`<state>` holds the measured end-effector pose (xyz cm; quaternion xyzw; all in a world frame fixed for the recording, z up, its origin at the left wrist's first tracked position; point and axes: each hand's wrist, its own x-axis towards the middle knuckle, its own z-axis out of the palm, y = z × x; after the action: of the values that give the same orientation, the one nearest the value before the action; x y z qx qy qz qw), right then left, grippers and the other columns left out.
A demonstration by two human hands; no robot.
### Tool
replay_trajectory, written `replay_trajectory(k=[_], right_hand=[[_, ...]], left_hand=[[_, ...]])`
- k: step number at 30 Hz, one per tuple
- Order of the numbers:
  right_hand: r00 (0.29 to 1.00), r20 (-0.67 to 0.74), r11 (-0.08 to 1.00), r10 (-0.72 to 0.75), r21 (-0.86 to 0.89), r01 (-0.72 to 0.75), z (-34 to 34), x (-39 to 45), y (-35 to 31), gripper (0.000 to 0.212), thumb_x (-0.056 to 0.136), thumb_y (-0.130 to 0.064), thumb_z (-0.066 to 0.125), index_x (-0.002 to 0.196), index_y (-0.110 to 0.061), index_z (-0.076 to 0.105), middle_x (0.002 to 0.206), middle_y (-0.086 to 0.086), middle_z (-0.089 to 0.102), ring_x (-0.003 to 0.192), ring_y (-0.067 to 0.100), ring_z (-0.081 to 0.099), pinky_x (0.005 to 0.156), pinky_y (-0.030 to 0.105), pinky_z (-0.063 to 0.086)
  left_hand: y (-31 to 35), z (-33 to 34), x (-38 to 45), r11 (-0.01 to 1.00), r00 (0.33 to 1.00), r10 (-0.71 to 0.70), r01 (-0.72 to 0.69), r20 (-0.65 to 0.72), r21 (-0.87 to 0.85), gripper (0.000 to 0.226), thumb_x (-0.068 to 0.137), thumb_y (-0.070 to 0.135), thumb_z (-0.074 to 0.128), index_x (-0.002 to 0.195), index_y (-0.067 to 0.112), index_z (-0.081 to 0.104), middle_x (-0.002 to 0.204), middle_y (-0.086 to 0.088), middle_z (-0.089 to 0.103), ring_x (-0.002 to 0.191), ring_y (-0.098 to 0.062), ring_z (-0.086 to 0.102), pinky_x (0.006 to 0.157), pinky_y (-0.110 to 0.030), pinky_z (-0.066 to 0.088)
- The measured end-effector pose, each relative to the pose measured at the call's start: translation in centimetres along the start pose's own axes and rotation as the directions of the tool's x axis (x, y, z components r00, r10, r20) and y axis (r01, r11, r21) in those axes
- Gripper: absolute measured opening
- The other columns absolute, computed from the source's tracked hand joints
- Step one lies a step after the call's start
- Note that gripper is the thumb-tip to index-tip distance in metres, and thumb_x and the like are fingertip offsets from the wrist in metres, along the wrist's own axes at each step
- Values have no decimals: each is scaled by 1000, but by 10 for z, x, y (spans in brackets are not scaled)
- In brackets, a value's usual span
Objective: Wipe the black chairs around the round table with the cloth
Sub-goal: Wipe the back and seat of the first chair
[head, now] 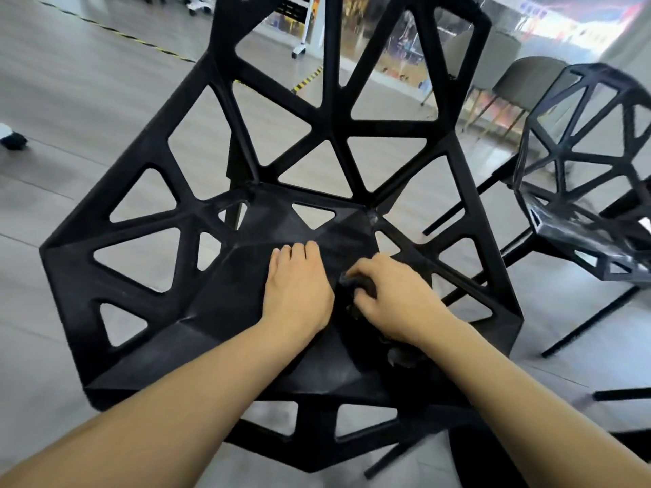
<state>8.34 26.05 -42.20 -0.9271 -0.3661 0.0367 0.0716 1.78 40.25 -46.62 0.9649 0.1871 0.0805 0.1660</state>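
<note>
Black plastic forms the near chair [197,276], a faceted shell pierced by triangular openings, which fills the centre of the view. A second black chair [577,191] of the same pattern stands to the right, apart from the first. Count: two black chairs, two hands, one cloth.

The left hand [296,290] lies palm down on the solid middle panel of the near chair's seat, fingers straight and close together, pointing toward the far side; it holds nothing. The right hand [394,297] is just beside it to the right, fingers curled around a dark cloth [352,287] bunched against the seat. The cloth shows between the two hands, and more dark fabric trails toward the near side under the right wrist; its outline is hard to separate from the black seat.

Two grey upholstered chairs [528,79] stand at far right, blurred. The grey plank floor [70,100] carries a yellow-and-black striped line at far left.
</note>
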Motion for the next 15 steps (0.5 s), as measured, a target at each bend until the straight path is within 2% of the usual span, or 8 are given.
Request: replay_trajectory(k=[2,4,8,10,13,15], right_hand=[[999,-25,998,-45,-36,44,6,-3,7,29,93,-22,57,118,-34,64,113,-5,56,108,24,54,92,45,45],[994,-100,991,-43,-131,30,14,18,18,28,92,-19,57,116,-32,66,114,-1,59,108,28,54,89,43,45],[987,-158,915,-21,-401,-45,17,94,35,27,89,-21,64,116,-19,65,114,8,58,108,34,54,83,42,40],[977,-211,868,-16,-488,-91,16,127,37,24,93,-17,59,116,-13,64,115,11,59,108,36,54,86,45,42],[964,-261,839,51,-512,-183,15,162,31,25,97,-8,50,118,-7,63,117,13,61,112,36,56,90,46,43],[955,-258,861,145,-443,-250,13,177,25,25,94,-6,54,118,-6,63,118,15,61,113,38,56,91,45,44]], left_hand=[[1,2,0,999,1000,-1,0,26,42,49,94,24,42,139,5,35,150,-15,40,142,-33,32,122,-46,18],[2,3,-1,998,998,-4,0,57,70,55,96,26,41,146,4,30,161,-16,26,151,-34,19,124,-48,10],[1,5,-1,993,998,6,-13,56,116,58,97,24,40,148,4,25,164,-16,19,152,-35,13,124,-49,9],[0,7,-2,992,998,3,-11,63,128,59,97,24,41,149,3,23,165,-17,16,153,-35,10,125,-49,8],[1,8,-1,989,998,17,-27,64,147,63,98,26,41,151,2,18,165,-17,12,153,-34,7,125,-50,5],[0,7,0,990,998,22,-30,58,140,64,98,27,42,152,2,18,165,-18,11,153,-35,7,125,-50,5]])
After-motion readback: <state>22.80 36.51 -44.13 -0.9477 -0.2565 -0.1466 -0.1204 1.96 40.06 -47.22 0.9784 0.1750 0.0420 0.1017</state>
